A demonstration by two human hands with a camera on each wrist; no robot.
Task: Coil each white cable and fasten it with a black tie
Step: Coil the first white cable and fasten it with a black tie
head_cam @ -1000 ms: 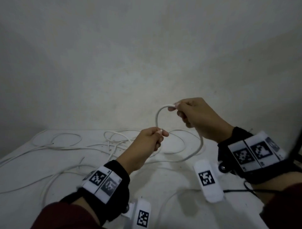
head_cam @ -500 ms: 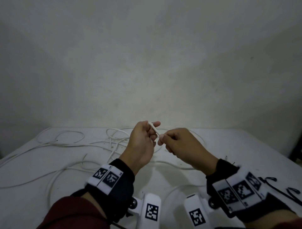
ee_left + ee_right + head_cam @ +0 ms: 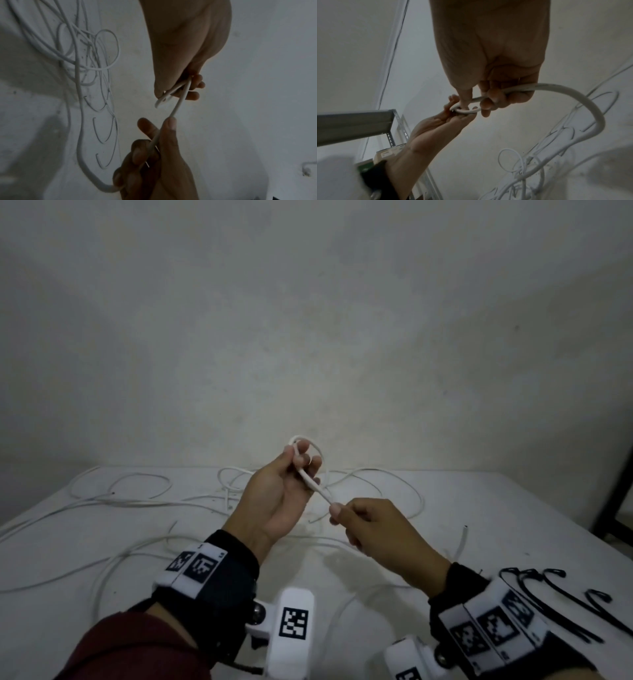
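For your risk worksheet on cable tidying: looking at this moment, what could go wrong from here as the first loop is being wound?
1. The small loop is only pinched in the left hand; stiff cable may spring open.
2. The white cable the right hand feeds trails into the loose cables on the table, so it may snag.
3. The black ties lie beside the right wrist; reaching for one could loosen the coil.

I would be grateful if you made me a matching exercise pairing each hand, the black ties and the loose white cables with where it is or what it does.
Things:
1. left hand
2. right hand
3. thin black cable ties
4. loose white cables

States:
A. lie untouched at the table's right
B. holds a small loop of white cable
C. sprawl uncoiled across the table
D. pinches the cable's straight run below the loop

Pairs: 1-B, 2-D, 3-A, 4-C
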